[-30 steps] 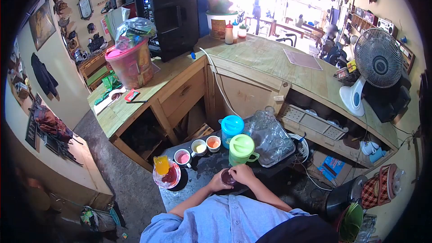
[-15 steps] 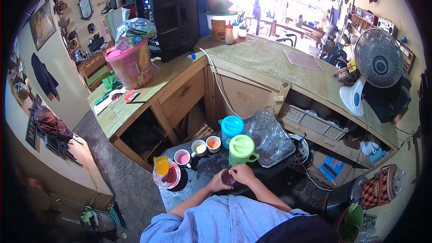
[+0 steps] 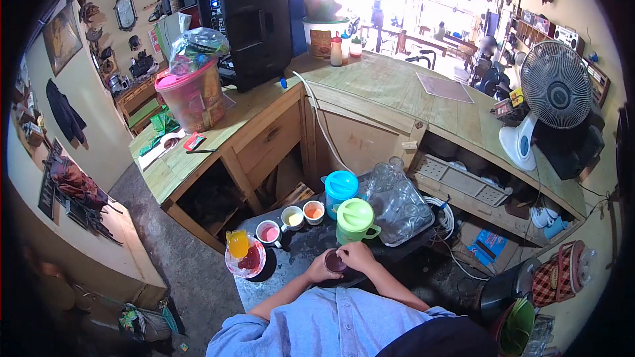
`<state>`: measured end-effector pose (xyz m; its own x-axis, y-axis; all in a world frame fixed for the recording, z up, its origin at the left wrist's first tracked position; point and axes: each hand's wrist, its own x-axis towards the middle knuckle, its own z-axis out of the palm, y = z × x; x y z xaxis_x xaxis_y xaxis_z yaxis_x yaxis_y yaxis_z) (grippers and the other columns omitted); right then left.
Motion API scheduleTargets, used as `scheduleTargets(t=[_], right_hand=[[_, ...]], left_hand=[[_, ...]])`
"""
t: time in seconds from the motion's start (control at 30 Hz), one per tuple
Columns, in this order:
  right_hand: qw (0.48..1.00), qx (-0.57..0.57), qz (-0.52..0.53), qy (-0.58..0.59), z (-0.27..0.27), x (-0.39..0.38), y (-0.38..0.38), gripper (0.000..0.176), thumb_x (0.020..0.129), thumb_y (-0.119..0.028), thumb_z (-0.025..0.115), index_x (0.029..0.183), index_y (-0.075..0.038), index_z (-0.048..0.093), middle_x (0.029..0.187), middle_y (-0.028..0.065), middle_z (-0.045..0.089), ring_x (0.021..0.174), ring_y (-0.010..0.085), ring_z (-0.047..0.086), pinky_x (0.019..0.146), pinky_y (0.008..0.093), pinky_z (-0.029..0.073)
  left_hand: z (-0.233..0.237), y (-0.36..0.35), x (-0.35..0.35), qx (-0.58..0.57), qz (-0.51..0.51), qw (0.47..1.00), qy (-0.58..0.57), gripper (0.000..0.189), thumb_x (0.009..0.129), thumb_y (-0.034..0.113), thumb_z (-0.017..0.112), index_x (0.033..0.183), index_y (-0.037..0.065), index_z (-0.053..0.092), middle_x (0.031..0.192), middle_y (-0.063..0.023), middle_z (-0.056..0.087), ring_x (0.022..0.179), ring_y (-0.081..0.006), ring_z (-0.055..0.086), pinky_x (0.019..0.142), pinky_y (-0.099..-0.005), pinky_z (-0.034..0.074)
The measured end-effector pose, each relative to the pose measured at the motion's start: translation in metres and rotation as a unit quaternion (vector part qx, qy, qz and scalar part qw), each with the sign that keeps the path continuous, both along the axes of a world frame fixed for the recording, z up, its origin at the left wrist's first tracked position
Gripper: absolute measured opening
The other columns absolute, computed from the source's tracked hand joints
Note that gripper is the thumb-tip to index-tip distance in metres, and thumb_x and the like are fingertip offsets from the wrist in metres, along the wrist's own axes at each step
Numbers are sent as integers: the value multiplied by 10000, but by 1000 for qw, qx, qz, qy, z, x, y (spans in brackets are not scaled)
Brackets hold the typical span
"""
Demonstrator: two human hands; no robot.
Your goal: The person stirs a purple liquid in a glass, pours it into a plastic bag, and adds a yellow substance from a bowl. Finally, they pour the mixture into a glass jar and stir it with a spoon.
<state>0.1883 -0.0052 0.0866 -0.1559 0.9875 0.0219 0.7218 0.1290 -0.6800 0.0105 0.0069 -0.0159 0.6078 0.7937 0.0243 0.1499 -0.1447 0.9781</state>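
Close to my body, my left hand (image 3: pixel 319 268) is wrapped round a small cup with dark contents (image 3: pixel 335 262). My right hand (image 3: pixel 356 255) is closed at the cup's rim; what its fingers pinch is too small to make out. Just beyond my hands stands a green lidded pitcher (image 3: pixel 355 221), with a blue lidded pitcher (image 3: pixel 340 193) behind it. To the left are a cup with pink contents (image 3: pixel 268 231), a cup with pale yellow contents (image 3: pixel 292 217) and a cup with orange contents (image 3: pixel 313 211). A bowl of red contents (image 3: pixel 252 261) has a yellow cup (image 3: pixel 237 243) at its edge.
A metal tray (image 3: pixel 422 230) of clear glasses lies right of the pitchers. Beyond is a wooden counter (image 3: pixel 377 86) with a black speaker (image 3: pixel 245 30), a pink-lidded bucket (image 3: pixel 193 96) and a fan (image 3: pixel 557 86). Coiled white cable (image 3: pixel 448 218) hangs beside the tray.
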Motion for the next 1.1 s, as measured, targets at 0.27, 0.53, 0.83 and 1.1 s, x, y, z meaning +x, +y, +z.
scheduleTargets(t=[0.27,0.53,0.83,1.1], right_hand=[[999,-37,15,-29,5,-1,-1,229,828,-264,627,861,-58,722,809,186,673,755,355,659,695,431,521],[999,-31,22,30,3,1,0,236,849,-277,596,853,-82,728,814,175,678,767,357,661,701,448,521],[998,30,-14,62,-7,-3,1,210,832,-253,623,835,-66,721,788,182,670,749,355,655,691,445,514],[1000,16,-2,12,1,-5,1,231,844,-273,608,833,-74,725,795,173,674,758,354,656,698,446,521]], left_hand=[[0,-1,0,-5,0,1000,1,904,542,224,922,1293,37,456,1222,-90,576,1135,-195,548,1001,-345,424],[0,0,0,-6,-3,1000,-8,886,549,215,923,1286,41,462,1218,-84,576,1127,-189,549,1000,-341,423],[2,0,1,8,1,1000,-27,881,556,207,918,1288,42,458,1212,-84,576,1122,-186,549,997,-345,425],[4,1,0,-4,-7,1000,-17,870,562,182,910,1290,44,452,1200,-86,576,1129,-186,542,997,-347,423]])
